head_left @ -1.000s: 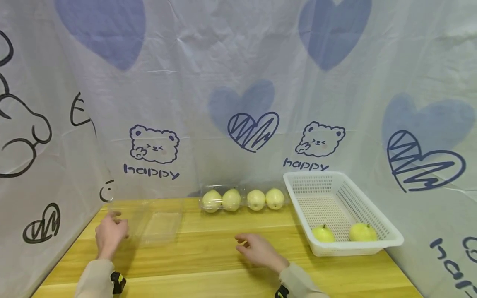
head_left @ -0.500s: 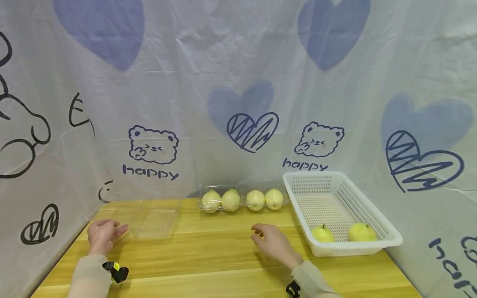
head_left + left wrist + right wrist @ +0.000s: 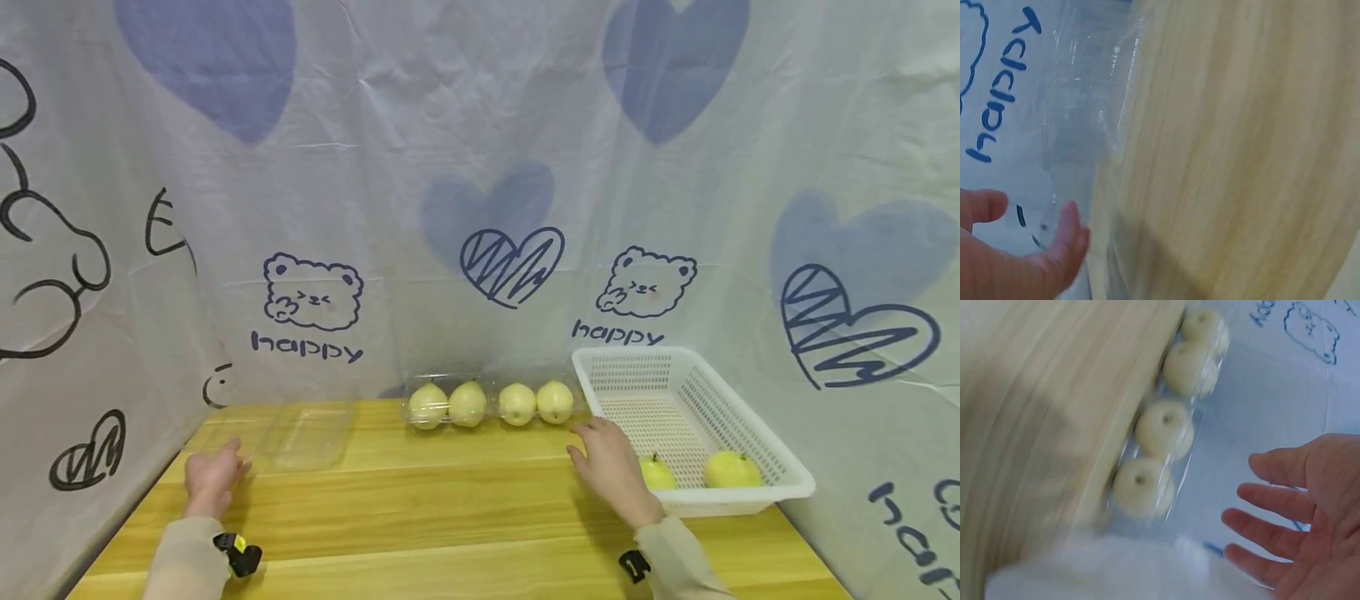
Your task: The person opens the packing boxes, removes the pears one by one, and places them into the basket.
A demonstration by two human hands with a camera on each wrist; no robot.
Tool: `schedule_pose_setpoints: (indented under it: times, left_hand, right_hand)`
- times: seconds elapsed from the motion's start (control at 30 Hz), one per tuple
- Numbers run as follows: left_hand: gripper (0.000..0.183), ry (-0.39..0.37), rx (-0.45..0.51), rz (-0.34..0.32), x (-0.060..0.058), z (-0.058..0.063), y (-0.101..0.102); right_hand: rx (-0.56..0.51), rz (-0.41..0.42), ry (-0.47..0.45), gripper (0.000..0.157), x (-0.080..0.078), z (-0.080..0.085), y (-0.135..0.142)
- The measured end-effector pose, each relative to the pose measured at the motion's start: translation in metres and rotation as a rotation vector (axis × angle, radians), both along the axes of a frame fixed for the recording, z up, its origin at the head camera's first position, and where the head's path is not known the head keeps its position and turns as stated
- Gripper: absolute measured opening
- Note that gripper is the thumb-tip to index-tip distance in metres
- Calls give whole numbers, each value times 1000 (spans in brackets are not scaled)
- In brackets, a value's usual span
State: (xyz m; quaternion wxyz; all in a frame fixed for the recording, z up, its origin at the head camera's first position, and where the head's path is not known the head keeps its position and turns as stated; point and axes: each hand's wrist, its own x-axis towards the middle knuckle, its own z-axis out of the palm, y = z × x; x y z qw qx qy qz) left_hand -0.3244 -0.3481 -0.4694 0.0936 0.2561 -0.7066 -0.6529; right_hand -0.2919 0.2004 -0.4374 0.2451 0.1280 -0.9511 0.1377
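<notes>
A clear plastic clamshell box (image 3: 309, 437) lies unfolded on the table at the left, its lid side by the left hand. The left hand (image 3: 213, 477) is at the box's left end with fingers loosely extended; whether they touch the plastic I cannot tell. In the left wrist view the box (image 3: 1082, 94) holds nothing. My right hand (image 3: 609, 467) hovers by the left side of a white basket (image 3: 720, 498), fingers spread and holding nothing in the right wrist view. Two yellow-green pears, one by the hand (image 3: 657, 473) and another pear (image 3: 733, 469), lie inside the basket's near end.
Against the back curtain (image 3: 420, 317) stand clear boxes with several pears (image 3: 467, 405) in a row, left of the basket. The wooden table (image 3: 420, 517) ends at curtains on the left and right.
The right hand has moved right, from the table's middle to the basket. The unfolded box has shifted slightly left, and the left hand has drawn back a little towards the person.
</notes>
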Motion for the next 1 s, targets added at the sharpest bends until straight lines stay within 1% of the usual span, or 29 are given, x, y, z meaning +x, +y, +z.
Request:
schedule_pose_setpoints:
  times: [0.07,0.1,0.17,0.23,0.33,0.43,0.5,0.6,0.7,0.77,0.87,0.93,1.0]
  left_hand:
    - [84,-29,-77,-2,2,2,4]
    - [82,-38,-109,0,2,3,6]
    - [85,-51,-160,-6,5,6,11]
    - [87,-79,-212,-11,7,9,16]
    - [91,-103,-261,-15,7,12,25]
    - [87,-88,-362,4,3,13,37]
    - [81,-52,-455,21,0,13,47]
    - [72,24,-602,43,-5,10,65]
    - [65,116,-700,26,-8,8,84]
    - [57,191,-769,-1,-11,5,95]
    - [46,299,-868,-70,-16,1,112]
    - [39,360,-921,-110,-18,-1,123]
    - [34,404,-954,-139,-21,-2,134]
  right_hand:
    - [28,-17,31,29,-1,0,10]
    - [32,-25,34,30,0,1,14]
    - [26,-37,22,31,-1,0,21]
    - [8,-50,-7,32,0,-2,25]
    - [-32,-70,-81,36,0,-4,29]
    - [-56,-75,-123,41,0,-7,31]
    - [-61,-70,-126,42,0,-8,31]
    - [-56,-71,-115,42,1,-9,31]
    - [-54,-74,-103,42,1,-10,30]
    - [-52,-73,-79,41,1,-11,29]
    - [-50,-61,-14,38,2,-13,28]
    - [-52,-49,28,36,3,-14,28]
    - [-58,-42,62,34,4,-14,27]
